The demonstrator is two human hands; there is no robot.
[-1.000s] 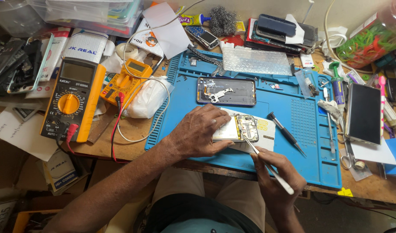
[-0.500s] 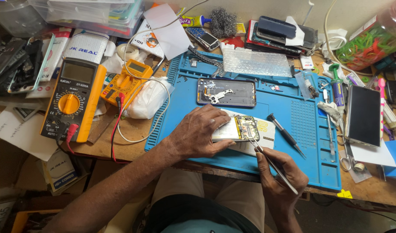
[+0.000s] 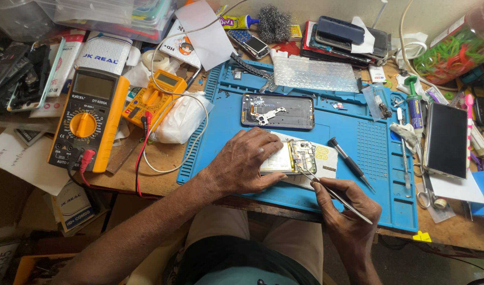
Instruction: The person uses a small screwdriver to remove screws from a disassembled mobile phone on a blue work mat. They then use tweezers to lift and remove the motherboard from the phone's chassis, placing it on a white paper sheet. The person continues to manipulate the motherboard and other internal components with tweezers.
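Right hand [image 3: 347, 214] apparently shifted tweezers [image 3: 334, 194] slightly.

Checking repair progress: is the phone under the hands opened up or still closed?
Opened: the phone shows its bare circuit board, tweezers touching it.

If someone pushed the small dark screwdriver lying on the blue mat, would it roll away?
The small dark screwdriver looks round and slim, so it would probably roll sideways. It seems light, so a nudge may move it. The blue mat looks rubbery and has a raised rim, which would likely stop it.
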